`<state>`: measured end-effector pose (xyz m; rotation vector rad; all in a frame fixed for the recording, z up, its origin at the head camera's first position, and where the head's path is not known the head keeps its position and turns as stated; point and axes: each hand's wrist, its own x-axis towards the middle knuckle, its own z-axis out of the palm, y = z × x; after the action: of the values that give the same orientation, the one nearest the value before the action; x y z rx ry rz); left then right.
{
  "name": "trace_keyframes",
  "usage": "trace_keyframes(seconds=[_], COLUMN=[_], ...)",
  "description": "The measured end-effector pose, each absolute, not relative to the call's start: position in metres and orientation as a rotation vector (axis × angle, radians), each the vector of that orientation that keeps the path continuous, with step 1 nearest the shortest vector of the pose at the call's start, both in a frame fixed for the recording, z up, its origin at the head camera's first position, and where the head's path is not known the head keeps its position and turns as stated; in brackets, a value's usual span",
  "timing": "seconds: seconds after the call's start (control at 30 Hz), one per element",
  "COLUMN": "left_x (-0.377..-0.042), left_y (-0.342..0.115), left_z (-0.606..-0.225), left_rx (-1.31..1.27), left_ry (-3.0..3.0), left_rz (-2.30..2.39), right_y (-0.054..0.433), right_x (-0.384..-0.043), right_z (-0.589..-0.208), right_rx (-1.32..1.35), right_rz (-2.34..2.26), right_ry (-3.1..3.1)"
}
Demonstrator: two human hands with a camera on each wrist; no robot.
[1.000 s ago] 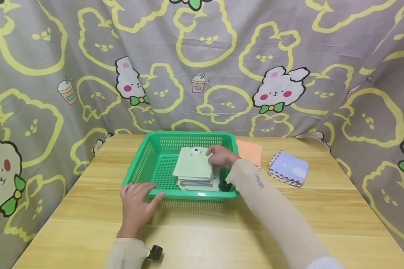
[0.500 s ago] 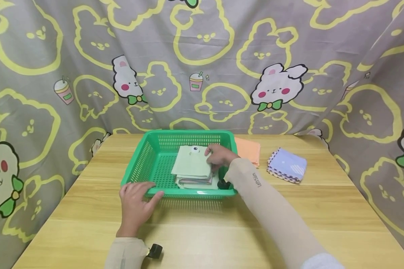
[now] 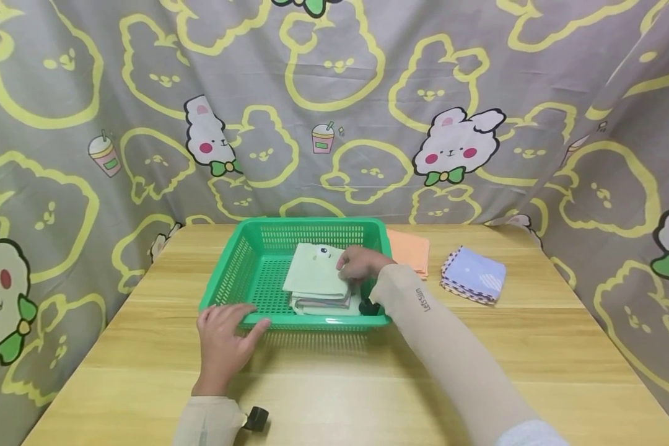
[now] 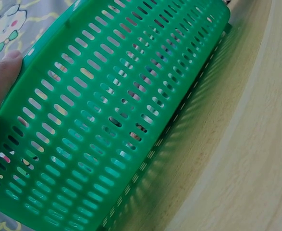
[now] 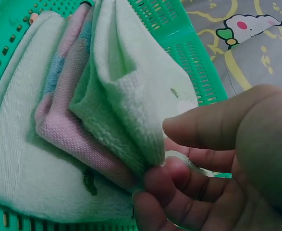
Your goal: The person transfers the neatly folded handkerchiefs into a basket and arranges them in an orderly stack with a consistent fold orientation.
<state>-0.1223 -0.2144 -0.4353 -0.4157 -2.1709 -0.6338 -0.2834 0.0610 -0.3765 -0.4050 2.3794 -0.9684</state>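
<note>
A green plastic basket (image 3: 323, 320) stands on the table. My left hand (image 3: 225, 341) grips its near left corner; in the left wrist view the thumb (image 4: 8, 70) lies against the rim. Inside, toward the right, is a stack of folded towels. The top one, a pale green towel (image 3: 316, 272), has an embroidered eye. My right hand (image 3: 362, 263) reaches over the basket's right side and pinches this towel's right edge between thumb and fingers. Under it, the right wrist view shows a pink and blue towel (image 5: 66, 125) and a pale towel (image 5: 49, 178) lower down.
An orange folded cloth (image 3: 409, 253) lies just right of the basket, partly hidden by it and the right arm. Farther right is a blue folded towel (image 3: 474, 274) with a checked edge. A grey patterned curtain (image 3: 362, 93) hangs behind the wooden table (image 3: 334, 384).
My right hand has dipped slightly at the edge of the top towel. The left hand stays on the basket's corner, and the head view has shifted a little.
</note>
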Motion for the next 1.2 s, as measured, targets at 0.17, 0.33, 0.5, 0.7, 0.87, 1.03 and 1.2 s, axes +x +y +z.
trace_keyframes(seconds=[0.17, 0.33, 0.5, 0.7, 0.87, 1.03, 1.2], left_x=[-0.122, -0.121, -0.122, -0.123, -0.122, -0.122, -0.122], left_y=[-0.215, -0.217, -0.217, -0.215, -0.215, -0.214, -0.214], left_z=[-0.436, -0.436, -0.437, -0.437, -0.436, -0.435, -0.435], left_rx=[-0.424, -0.414, -0.414, -0.421, -0.423, -0.407, -0.411], left_ry=[-2.169, -2.161, -2.16, -2.153, -2.158, -2.171, -2.162], left_rz=[-0.632, -0.628, -0.627, -0.634, -0.638, -0.649, -0.644], right_y=[0.061, 0.059, 0.057, 0.061, 0.067, 0.082, 0.108], right_x=[-0.283, -0.282, -0.282, -0.281, -0.278, -0.276, -0.278], right_z=[-0.376, -0.375, -0.372, -0.363, -0.346, -0.327, -0.317], right_rx=[-0.409, -0.428, -0.362, -0.332, -0.388, -0.451, -0.435], right_rz=[-1.031, -1.095, -1.136, -1.172, -1.254, -1.333, -1.573], right_ry=[2.355, 2.378, 2.423, 2.451, 2.451, 2.469, 2.532])
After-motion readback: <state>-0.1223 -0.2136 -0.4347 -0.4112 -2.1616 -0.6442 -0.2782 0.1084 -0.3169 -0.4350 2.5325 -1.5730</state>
